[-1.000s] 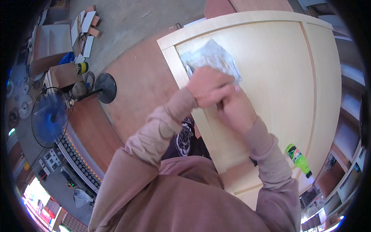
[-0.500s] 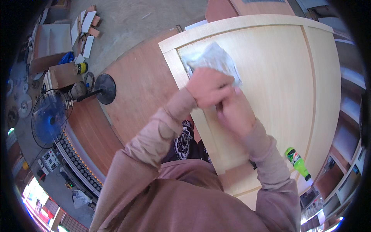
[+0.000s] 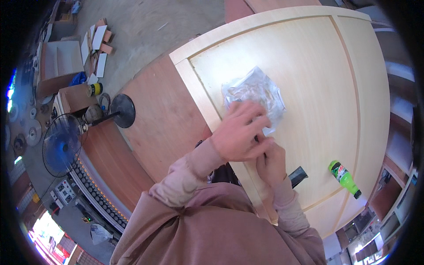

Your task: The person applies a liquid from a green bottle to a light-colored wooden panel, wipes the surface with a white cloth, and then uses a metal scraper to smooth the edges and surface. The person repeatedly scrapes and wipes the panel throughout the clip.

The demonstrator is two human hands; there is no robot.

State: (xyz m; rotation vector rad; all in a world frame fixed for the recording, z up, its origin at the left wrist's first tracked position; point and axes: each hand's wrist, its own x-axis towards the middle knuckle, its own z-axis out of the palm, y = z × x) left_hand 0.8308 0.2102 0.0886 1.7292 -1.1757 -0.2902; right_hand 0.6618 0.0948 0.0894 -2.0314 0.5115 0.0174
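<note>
A crinkled clear plastic bag [image 3: 256, 86] with pale contents I cannot make out lies on the light wooden panel [image 3: 309, 88]. My left hand [image 3: 238, 134] is over the bag's near edge, its fingers bent and slightly blurred, the thumb side meeting my right hand. Just to the right and nearer me, my right hand [image 3: 271, 164] is closed, fingers pinched together. A small dark thing shows between the two hands; its kind is hidden by the fingers.
A black phone-like object [image 3: 297, 176] lies beside my right wrist. Farther right, a green bottle [image 3: 344, 179] lies on its side on the panel. To the left stand a fan [image 3: 64, 143] and a reddish-brown board [image 3: 163, 97]. Wood offcuts [image 3: 100, 44] lie on the floor at far left.
My hands have come nearer my body, and the left hand's fingers have loosened from a tighter curl. The bag now sits nearer me in view. The black object has come into view beside my wrist.
</note>
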